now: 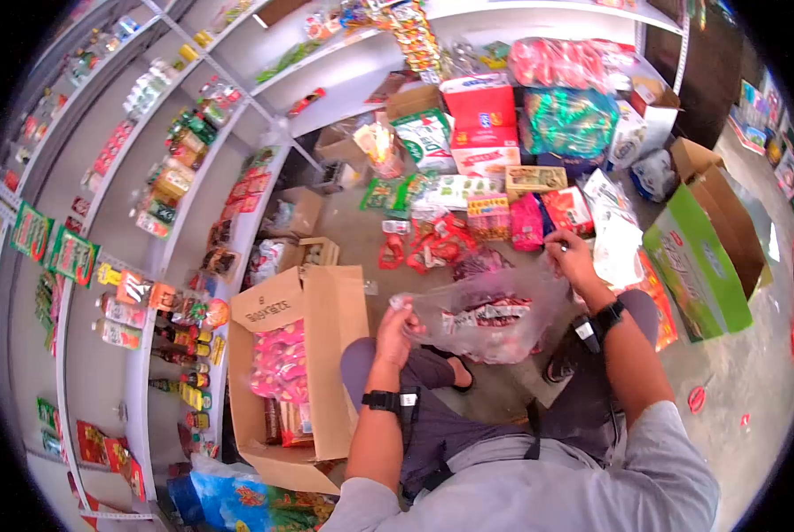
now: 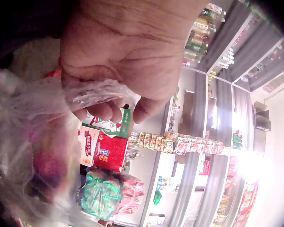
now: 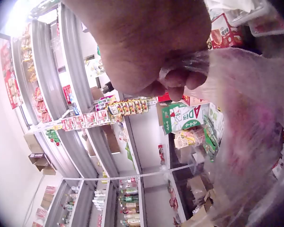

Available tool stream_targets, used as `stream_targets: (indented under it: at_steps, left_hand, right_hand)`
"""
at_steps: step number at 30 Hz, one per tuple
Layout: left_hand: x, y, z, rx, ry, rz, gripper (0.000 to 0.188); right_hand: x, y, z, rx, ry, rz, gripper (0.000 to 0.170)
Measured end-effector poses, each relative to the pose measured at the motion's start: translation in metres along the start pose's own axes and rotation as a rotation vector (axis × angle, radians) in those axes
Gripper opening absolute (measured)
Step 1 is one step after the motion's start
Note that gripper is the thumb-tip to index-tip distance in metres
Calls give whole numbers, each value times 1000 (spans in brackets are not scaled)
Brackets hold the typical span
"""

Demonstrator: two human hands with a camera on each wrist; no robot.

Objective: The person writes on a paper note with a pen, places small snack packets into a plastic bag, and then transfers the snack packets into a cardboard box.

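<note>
A clear plastic bag (image 1: 432, 306) is stretched between both hands over the floor, in front of the person's knees. My left hand (image 1: 399, 330) pinches its left edge; in the left wrist view, the gathered plastic runs under the curled fingers (image 2: 114, 112). On the other side my right hand (image 1: 573, 259) grips the opposite edge, with the film bunched at its fingers in the right wrist view. A small dark tip (image 3: 107, 87) pokes out beside that hand. Red-and-white packets (image 1: 503, 312) show through the film in the head view.
An opened cardboard box (image 1: 337, 355) with pink packs stands at the left, before shelves (image 1: 162, 257) of bottles. Snack bags and a red carton (image 1: 481, 111) crowd the floor ahead. At right is a green box (image 1: 694, 266). Red scissors (image 1: 697, 399) lie on the floor.
</note>
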State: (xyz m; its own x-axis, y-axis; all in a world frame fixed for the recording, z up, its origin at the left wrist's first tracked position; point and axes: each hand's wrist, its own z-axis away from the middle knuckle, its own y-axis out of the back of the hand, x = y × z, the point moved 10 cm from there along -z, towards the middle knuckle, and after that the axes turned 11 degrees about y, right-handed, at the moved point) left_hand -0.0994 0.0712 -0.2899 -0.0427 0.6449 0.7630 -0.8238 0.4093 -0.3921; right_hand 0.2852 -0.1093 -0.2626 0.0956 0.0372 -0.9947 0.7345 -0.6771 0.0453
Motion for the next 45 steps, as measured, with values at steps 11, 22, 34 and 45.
stream_targets:
  at_steps: [11,22,34,45]
  left_hand:
    - [0,-2,1,-33,8,-8,29]
    - [1,-3,6,-40,-1,-16,29]
    - [-3,1,4,-10,1,-47,31]
    - [98,-29,79,731,-895,-1003,31]
  right_hand:
    - [-2,1,0,-4,-8,-11,15]
    - [-8,-1,5,7,-27,-34,12]
    - [-6,2,5,14,8,-20,10]
    - [-7,1,11,-55,-12,22,22]
